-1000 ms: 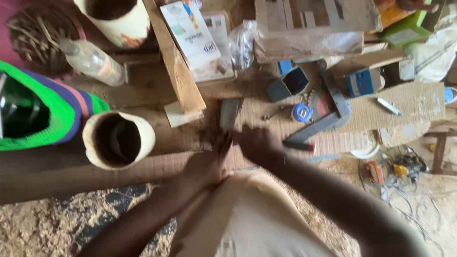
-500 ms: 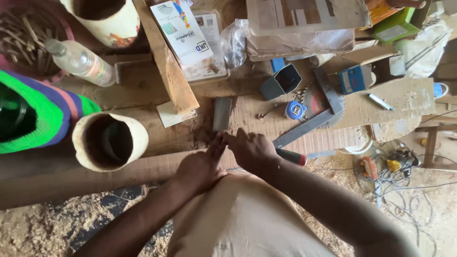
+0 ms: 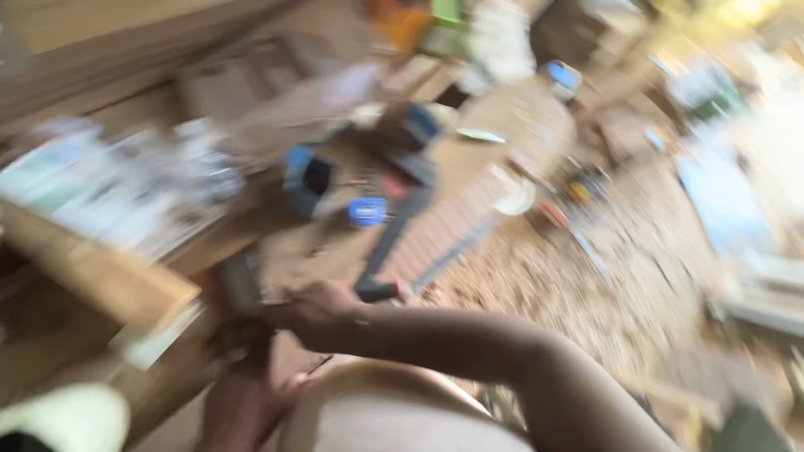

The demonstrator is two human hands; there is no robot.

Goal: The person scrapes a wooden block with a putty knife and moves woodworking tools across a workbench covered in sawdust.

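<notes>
Frame v. blurred w/ motion, so detail is limited. Right hand (image 3: pixel 314 314) sits low-centre on the wooden surface (image 3: pixel 502 125), knuckles up, fingers curled down toward a dark flat block (image 3: pixel 241 283) just to its left; looks to be touching it, but can't tell if it's grasping or only pressing on it. Left hand (image 3: pixel 243 393) lies below and slightly left of the right one, near the bottom edge, fingers pointing up toward the same dark block; whether clenched or released can't be told, too smeared. Both hands are close together, above a pale rounded wooden piece (image 3: pixel 385 414) at bottom centre. Just right of the right hand, a dark-handled tool (image 3: pixel 377 291) lies on the surface, w/ a long dark strip (image 3: pixel 394 230) running up from it. Further up: small blue round object (image 3: pixel 367 211) and a blue-edged dark box (image 3: pixel 308 177). Light wooden plank (image 3: pixel 100 276) slants at left; sawdust floor (image 3: pixel 586 293) at right.
</notes>
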